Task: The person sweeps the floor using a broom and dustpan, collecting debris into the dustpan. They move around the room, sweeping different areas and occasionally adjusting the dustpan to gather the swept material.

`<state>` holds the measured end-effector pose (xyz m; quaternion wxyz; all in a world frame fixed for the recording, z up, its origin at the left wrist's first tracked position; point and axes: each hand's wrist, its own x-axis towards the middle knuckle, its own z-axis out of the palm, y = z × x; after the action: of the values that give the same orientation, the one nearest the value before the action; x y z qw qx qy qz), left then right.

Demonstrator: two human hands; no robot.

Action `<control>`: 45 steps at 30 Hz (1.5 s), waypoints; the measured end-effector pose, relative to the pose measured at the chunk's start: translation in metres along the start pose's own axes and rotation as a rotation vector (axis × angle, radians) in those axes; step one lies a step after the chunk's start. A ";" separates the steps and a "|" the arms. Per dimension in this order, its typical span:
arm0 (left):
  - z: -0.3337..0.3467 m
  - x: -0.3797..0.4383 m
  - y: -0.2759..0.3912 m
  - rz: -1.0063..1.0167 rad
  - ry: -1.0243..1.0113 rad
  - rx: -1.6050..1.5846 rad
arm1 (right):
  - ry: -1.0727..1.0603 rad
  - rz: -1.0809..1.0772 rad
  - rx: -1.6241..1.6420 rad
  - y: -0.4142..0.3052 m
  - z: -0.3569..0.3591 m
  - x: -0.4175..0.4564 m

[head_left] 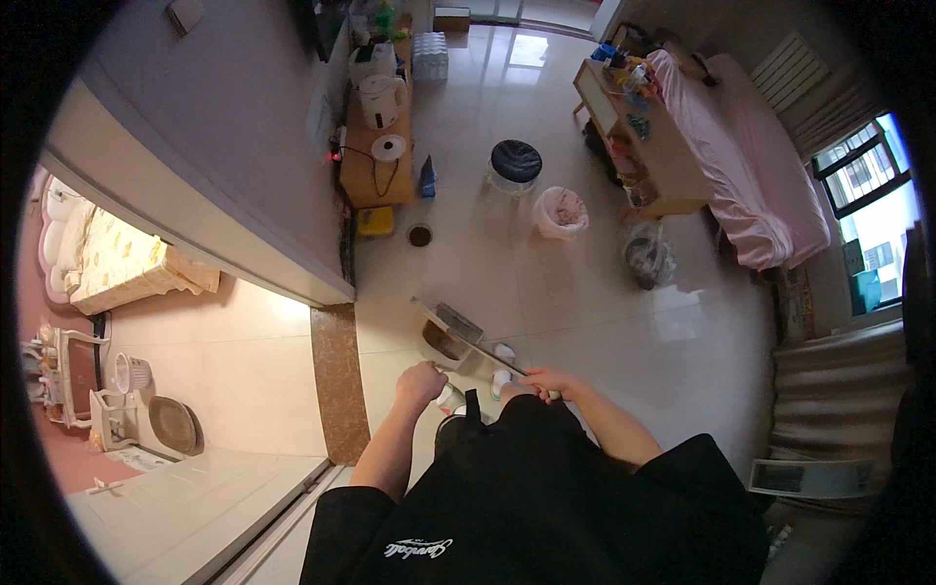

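My right hand (554,384) is closed around the pale end of a long thin pole (486,352). The pole slants away to the far left, across a light grey plastic bucket (459,360) that looks like a mop bucket. Brownish content shows in one part of the bucket, and a grey grated part (457,322) lies beside it. At the bucket's near left, my left hand (423,384) is curled in a fist at the rim, seemingly on the handle. What the fingers cover is hidden. White slippers (503,354) are on the floor just right of the bucket.
Ahead stand a black-topped stool (516,162), a lined waste bin (561,213) and a tied plastic bag (649,256). A wooden cabinet (376,172) lines the left wall; a wooden table (662,164) stands by a pink-covered couch (738,168). A brown threshold (338,387) borders the bedroom on the left.
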<state>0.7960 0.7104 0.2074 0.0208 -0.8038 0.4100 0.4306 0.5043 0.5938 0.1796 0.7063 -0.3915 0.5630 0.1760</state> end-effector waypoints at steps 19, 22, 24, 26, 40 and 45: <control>-0.014 -0.036 -0.092 -0.152 -0.025 0.036 | 0.429 0.013 -0.197 0.064 -0.083 0.026; -0.010 -0.035 -0.082 -0.140 -0.002 0.059 | 0.238 0.073 -0.222 0.035 -0.043 0.022; -0.003 -0.033 -0.070 -0.134 0.019 0.090 | 0.120 0.057 -0.229 0.013 -0.019 0.008; 0.001 -0.032 -0.057 -0.142 0.014 0.091 | 0.059 -0.002 -0.298 0.004 -0.001 0.004; 0.038 -0.074 -0.140 -0.334 0.113 -0.368 | -0.012 -0.071 -0.136 -0.007 -0.030 -0.016; 0.033 -0.060 -0.115 -0.328 0.107 -0.379 | -0.019 -0.029 -0.358 -0.025 -0.016 0.000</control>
<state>0.8342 0.8376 0.1927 -0.0823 -0.8708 0.1867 0.4474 0.5111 0.5662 0.1870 0.6331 -0.5173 0.5102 0.2671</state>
